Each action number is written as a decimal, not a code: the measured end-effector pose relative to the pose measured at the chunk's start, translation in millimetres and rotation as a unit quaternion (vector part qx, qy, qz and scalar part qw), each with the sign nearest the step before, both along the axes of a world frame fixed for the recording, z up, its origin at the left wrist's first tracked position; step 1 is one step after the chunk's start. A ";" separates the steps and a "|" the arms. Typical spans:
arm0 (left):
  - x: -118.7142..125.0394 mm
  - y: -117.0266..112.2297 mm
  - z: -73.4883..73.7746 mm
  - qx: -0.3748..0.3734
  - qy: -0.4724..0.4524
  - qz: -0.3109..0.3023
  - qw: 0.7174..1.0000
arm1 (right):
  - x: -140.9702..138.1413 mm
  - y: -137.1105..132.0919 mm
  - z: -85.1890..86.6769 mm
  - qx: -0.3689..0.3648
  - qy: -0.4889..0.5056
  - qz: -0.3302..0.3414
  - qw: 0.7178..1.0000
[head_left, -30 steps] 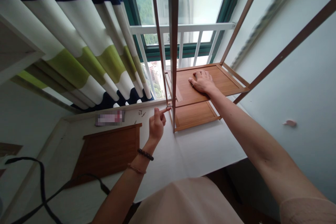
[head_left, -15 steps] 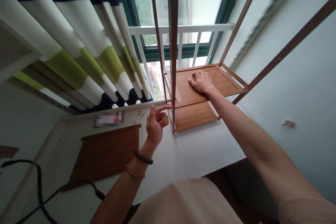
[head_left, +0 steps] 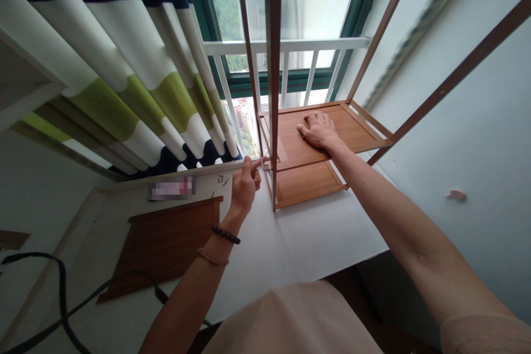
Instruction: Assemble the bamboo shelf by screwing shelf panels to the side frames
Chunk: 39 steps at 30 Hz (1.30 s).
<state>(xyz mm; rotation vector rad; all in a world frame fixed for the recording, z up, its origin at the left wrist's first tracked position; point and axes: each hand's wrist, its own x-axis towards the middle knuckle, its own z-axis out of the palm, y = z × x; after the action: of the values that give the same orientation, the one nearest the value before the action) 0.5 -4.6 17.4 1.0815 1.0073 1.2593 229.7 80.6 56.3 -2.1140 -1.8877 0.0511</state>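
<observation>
A brown wooden shelf rack (head_left: pixel 272 83) stands on the white tabletop, with an upper shelf board (head_left: pixel 357 124) and a lower one (head_left: pixel 307 183) between its posts. My right hand (head_left: pixel 319 131) lies on the upper board, fingers spread and slightly bent; whatever is beneath the palm is hidden. Beside the rack's near left post is my left hand (head_left: pixel 244 183), most fingers curled and the index finger reaching towards the post. At that fingertip a thin bent metal rod, seemingly a hex key (head_left: pixel 266 167), meets the rack's side; its grip is partly hidden.
A loose brown wooden panel (head_left: pixel 166 243) lies on the left of the tabletop (head_left: pixel 315 238). Several small screws (head_left: pixel 223 180) and a blurred-out flat item (head_left: pixel 171 188) lie behind it. A black cable (head_left: pixel 62 287) crosses at lower left. Curtain, window railing (head_left: pixel 290 44) and wall surround the rack.
My left hand has shifted slightly left and back from the post, its index finger bending upward. The bent metal rod now shows at the fingertip. My right hand has not moved.
</observation>
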 end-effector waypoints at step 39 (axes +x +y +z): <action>-5.3 -38.2 -24.6 0.010 -0.132 -0.105 0.986 | -0.6 -1.1 0.8 -0.003 -0.002 0.002 1.000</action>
<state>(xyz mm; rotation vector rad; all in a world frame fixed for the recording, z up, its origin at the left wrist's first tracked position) -4.8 -42.9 -7.2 0.9784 0.6645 1.2033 229.1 79.5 57.2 -2.1163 -1.8959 0.0525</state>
